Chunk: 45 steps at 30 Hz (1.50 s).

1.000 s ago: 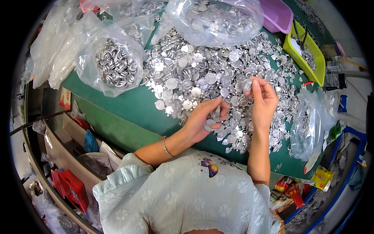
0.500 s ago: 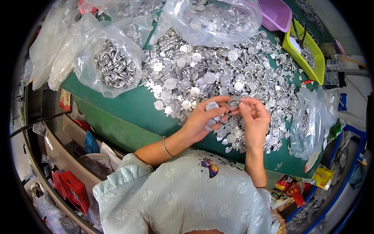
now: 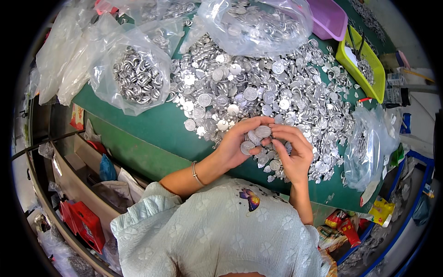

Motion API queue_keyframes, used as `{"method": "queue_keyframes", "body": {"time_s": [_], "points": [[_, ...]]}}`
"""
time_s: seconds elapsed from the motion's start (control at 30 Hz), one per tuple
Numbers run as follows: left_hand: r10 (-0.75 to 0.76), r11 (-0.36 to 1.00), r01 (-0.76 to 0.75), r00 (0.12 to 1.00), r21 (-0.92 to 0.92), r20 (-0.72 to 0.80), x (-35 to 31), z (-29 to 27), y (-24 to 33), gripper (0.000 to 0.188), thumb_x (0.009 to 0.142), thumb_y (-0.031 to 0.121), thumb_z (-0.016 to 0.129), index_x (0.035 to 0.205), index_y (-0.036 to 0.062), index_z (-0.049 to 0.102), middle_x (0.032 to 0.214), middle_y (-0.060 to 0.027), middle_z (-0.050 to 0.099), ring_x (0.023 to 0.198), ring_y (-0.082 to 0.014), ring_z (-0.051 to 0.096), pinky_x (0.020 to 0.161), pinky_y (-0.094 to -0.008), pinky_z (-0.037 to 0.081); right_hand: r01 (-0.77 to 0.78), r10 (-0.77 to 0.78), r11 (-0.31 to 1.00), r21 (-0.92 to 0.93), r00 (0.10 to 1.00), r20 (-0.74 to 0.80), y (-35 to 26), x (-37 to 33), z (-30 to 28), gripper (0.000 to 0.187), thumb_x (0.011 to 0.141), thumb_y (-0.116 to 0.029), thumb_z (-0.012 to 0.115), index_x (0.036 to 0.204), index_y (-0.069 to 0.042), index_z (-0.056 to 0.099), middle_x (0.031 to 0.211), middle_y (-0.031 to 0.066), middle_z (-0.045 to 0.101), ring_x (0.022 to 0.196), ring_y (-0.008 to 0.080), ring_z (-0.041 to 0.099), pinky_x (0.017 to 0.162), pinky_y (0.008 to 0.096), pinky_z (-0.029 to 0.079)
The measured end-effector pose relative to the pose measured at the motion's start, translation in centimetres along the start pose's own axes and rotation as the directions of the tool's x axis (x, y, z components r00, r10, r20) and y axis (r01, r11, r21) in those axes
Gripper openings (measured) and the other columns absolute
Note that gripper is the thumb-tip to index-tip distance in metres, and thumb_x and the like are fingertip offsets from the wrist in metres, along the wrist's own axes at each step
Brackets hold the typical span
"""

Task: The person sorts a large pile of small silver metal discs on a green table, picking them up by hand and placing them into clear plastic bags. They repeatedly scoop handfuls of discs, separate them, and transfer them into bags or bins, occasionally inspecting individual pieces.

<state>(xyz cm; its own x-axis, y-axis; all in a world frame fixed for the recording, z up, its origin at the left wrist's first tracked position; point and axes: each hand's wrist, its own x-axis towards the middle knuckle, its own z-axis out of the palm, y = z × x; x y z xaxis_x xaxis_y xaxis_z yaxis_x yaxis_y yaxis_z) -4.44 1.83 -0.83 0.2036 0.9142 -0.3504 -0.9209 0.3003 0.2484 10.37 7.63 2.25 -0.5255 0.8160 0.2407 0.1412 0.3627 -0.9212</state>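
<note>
Head view: my left hand (image 3: pixel 235 143) is cupped palm-up, its fingers curled around a small, overlapping stack of round silver discs (image 3: pixel 263 131). My right hand (image 3: pixel 297 159) comes in from the other side, fingers bent toward the stack and fingertips right beside those of my left; my thumb stands a little apart from the forefinger, and I cannot tell whether anything is pinched there. The discs I hold are just above the near edge of a broad heap of silver pieces (image 3: pixel 249 94), which is spread over the green table (image 3: pixel 138 131). A bracelet (image 3: pixel 195 173) circles my left wrist. To the left of the heap sits a clear bag (image 3: pixel 104 74) with curved silver pieces (image 3: pixel 138 76) inside; a bigger clear bag (image 3: pixel 258 27) lies at its far side. Off to the right are a purple basket (image 3: pixel 327 18) and a yellow-green basket (image 3: pixel 353 69).
</note>
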Motion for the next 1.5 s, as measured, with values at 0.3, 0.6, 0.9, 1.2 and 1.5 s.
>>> {"method": "queue_keyframes", "body": {"time_s": [0.3, 0.6, 0.9, 1.2, 1.5], "points": [[0.019, 0.991, -0.006, 0.995, 0.133, -0.097, -1.8, 0.0, 0.5, 0.027, 0.087, 0.017, 0.052, 0.11, 0.0033, 0.056, 0.092, -0.0102, 0.058, 0.07, -0.0143, 0.052, 0.044, -0.0196, 0.035, -0.123, 0.094, 0.973, -0.196, 0.984, -0.154, 0.7, 2.4, 0.4, 0.013, 0.075, 0.005, 0.059, 0.087, 0.002, 0.061, 0.085, 0.0105, 0.063, 0.074, 0.0199, 0.06, 0.063, 0.027, 0.045], [0.542, -0.342, -0.092, 0.794, 0.935, 0.276, -0.7, 0.5, 4.7, 0.029, 0.076, 0.014, 0.064, 0.104, 0.0071, 0.059, 0.08, -0.0057, 0.056, 0.066, -0.0198, 0.056, 0.056, -0.0324, 0.044, 0.129, -0.164, 0.721, -0.681, 0.986, 0.013, 3.1, 5.5, 3.0, 0.024, 0.071, -0.008, 0.067, 0.093, -0.001, 0.059, 0.094, 0.011, 0.056, 0.088, 0.0272, 0.05, 0.072, 0.036, 0.038], [0.395, -0.66, -0.014, 0.844, 0.751, 0.363, 2.9, 0.3, 6.8, 0.018, 0.074, 0.013, 0.064, 0.088, 0.0038, 0.059, 0.078, -0.0097, 0.054, 0.072, -0.0289, 0.058, 0.059, -0.039, 0.047, -0.34, 0.421, 0.892, 0.296, 0.865, -0.274, 2.7, 4.2, 1.2, 0.011, 0.083, -0.006, 0.06, 0.088, 0.004, 0.061, 0.071, 0.0088, 0.063, 0.055, 0.0083, 0.053, 0.053, 0.0193, 0.04], [0.649, -0.369, -0.179, 0.653, 0.912, 0.39, 1.8, 0.1, 6.3, 0.012, 0.073, 0.0, 0.064, 0.085, 0.0021, 0.065, 0.076, -0.0083, 0.061, 0.063, -0.0212, 0.058, 0.055, -0.0277, 0.045, -0.392, 0.56, 0.528, 0.753, 0.828, 0.038, 2.2, 2.7, 0.0, 0.012, 0.086, -0.008, 0.056, 0.091, 0.003, 0.058, 0.074, 0.0107, 0.062, 0.064, 0.0224, 0.064, 0.055, 0.0268, 0.05], [0.479, 0.589, -0.331, 0.878, 0.738, 0.012, -0.3, -0.6, 4.1, 0.017, 0.077, -0.001, 0.057, 0.092, -0.0005, 0.063, 0.075, -0.0027, 0.061, 0.064, -0.0058, 0.053, 0.049, -0.0185, 0.038, -0.376, 0.509, 0.493, 0.785, 0.856, 0.09, 0.7, 2.1, 1.0, 0.011, 0.09, -0.008, 0.049, 0.094, 0.001, 0.054, 0.086, 0.0143, 0.063, 0.075, 0.0234, 0.065, 0.065, 0.0295, 0.052]]}}
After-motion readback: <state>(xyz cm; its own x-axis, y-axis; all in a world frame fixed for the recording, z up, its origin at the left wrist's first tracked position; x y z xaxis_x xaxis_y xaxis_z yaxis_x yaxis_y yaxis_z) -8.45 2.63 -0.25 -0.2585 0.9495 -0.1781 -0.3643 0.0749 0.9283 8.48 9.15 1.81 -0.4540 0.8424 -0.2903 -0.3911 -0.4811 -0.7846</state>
